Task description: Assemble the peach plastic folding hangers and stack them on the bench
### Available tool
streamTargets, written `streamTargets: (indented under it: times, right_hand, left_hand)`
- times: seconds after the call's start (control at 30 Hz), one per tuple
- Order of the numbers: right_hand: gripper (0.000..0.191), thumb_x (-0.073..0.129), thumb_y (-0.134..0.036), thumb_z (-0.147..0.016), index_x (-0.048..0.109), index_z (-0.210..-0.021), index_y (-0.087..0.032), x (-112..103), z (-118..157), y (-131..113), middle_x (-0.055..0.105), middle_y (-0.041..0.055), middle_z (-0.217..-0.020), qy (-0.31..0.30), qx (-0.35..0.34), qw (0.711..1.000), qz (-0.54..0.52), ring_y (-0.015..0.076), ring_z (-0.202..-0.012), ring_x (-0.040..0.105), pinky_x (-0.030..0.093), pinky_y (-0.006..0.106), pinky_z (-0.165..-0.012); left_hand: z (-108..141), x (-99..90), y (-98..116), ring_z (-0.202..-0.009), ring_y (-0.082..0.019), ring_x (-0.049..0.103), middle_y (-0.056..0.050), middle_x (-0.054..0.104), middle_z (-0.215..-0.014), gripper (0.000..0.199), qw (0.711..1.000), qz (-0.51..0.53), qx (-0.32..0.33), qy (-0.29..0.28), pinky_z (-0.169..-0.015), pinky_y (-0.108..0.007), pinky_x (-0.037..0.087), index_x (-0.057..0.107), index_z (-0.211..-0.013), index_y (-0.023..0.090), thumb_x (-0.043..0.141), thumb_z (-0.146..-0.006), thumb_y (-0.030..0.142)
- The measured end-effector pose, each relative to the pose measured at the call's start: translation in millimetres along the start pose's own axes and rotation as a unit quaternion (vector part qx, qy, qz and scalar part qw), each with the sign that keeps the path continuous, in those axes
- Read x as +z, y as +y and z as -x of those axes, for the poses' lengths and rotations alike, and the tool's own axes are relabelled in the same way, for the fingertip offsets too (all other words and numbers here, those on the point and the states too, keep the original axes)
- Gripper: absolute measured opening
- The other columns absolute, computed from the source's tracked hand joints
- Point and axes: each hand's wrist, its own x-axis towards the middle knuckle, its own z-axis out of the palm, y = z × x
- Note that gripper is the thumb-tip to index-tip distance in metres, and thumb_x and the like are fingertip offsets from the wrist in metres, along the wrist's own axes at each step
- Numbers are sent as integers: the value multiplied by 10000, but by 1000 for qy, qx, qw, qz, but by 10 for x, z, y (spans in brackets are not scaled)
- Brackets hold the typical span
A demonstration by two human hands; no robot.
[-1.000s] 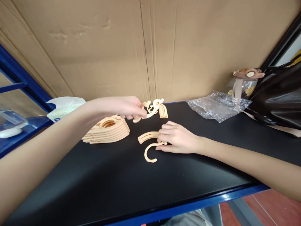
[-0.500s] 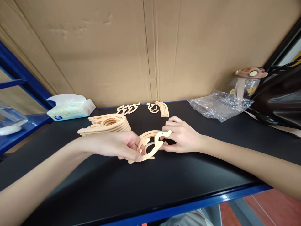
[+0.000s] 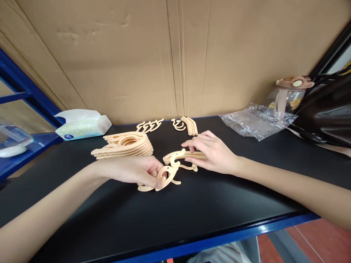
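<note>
My left hand (image 3: 137,168) is closed around the lower part of a cream plastic folding-hanger piece (image 3: 173,171), its curved end pointing up to the right. Part of that piece is hidden by the fingers. To the right, my right hand (image 3: 218,151) has its thumb and fingers apart, just over long curved hanger arms (image 3: 199,155) lying on the black tabletop. A small hook (image 3: 193,167) shows below the right thumb. Behind my left hand is a stack of folded hangers (image 3: 124,145).
Several hooks (image 3: 149,125) lie in a row at the back. More loose hooks (image 3: 178,125) and curved arms (image 3: 189,126) are beside them. A tissue pack (image 3: 82,127) stands back left. Crumpled clear plastic (image 3: 255,122), a bottle (image 3: 293,95) and a black bag (image 3: 326,109) occupy the right.
My right hand has come away from the held hanger piece, moving slightly right with fingers spreading. The piece in my left hand has turned and shifted left, uncovering the arms behind it.
</note>
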Motion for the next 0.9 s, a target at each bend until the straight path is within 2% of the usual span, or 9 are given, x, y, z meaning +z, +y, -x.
streamTargets:
  times: [0.07, 0.2, 0.33, 0.4, 0.53, 0.63, 0.77, 0.9]
  right_hand:
    - [326, 454, -385, -931, 546, -1145, -156, -7, -9, -6, 643, 32, -867, -13, -15, 1000, 14, 145, -817, 568, 351, 305, -816]
    - [286, 388, -324, -965, 624, -999, -166, -13, -29, -14, 651, 30, -846, -52, -57, 995, 56, 133, -762, 549, 336, 310, -810]
    - [295, 366, -295, -975, 626, -985, -157, -8, -33, -1, 656, 28, -849, -49, -58, 994, 74, 134, -779, 548, 335, 304, -806]
    - [297, 356, -281, -978, 625, -978, -155, -6, -30, 13, 657, 27, -856, -48, -57, 994, 80, 135, -786, 549, 333, 303, -806]
    - [306, 344, -266, -982, 628, -963, -153, -7, -28, 24, 653, 31, -855, -58, -73, 991, 94, 139, -779, 539, 327, 310, -806]
    - [323, 336, -273, -984, 629, -939, -145, -8, -30, 4, 637, 34, -816, -64, -85, 989, 106, 136, -747, 513, 324, 308, -796]
    - [337, 327, -270, -985, 629, -911, -138, -9, -33, -31, 608, 29, -765, -69, -111, 984, 119, 135, -702, 470, 320, 287, -716]
    - [324, 342, -258, -980, 634, -910, -135, -12, -35, -47, 602, 28, -748, -62, -129, 981, 132, 139, -687, 459, 307, 281, -661]
  left_hand:
    - [17, 8, 15, -486, -90, 221, 55, 322, -532, 125, 1000, 1, -6, 3, -463, -267, 127, 475, -676, 173, 523, -771, 239]
    - [8, 30, 9, -482, -89, 187, 58, 281, -521, 177, 1000, -4, -7, -8, -460, -268, 117, 443, -652, 174, 520, -785, 263]
    - [-37, 26, -43, -509, -87, 248, 52, 331, -573, 225, 1000, -4, 14, 13, -464, -242, 179, 447, -703, 177, 555, -820, 335]
    - [-46, 15, -61, -530, -84, 261, 52, 338, -620, 249, 999, 17, 24, 17, -473, -232, 202, 454, -768, 179, 556, -844, 392]
    - [-39, 5, -77, -519, -80, 191, 65, 263, -620, 301, 996, 90, 5, 18, -461, -237, 151, 441, -854, 182, 462, -902, 479]
    - [-59, 20, -95, -519, -81, 191, 65, 263, -610, 322, 991, 116, 15, 57, -460, -243, 143, 445, -859, 185, 464, -895, 504]
    - [-141, 34, -137, -511, -79, 196, 66, 249, -614, 307, 980, 130, 44, 145, -450, -228, 152, 465, -863, 191, 505, -873, 496]
    - [-217, 29, -183, -505, -73, 230, 63, 280, -625, 311, 974, 96, 66, 196, -439, -205, 170, 493, -879, 190, 515, -859, 499]
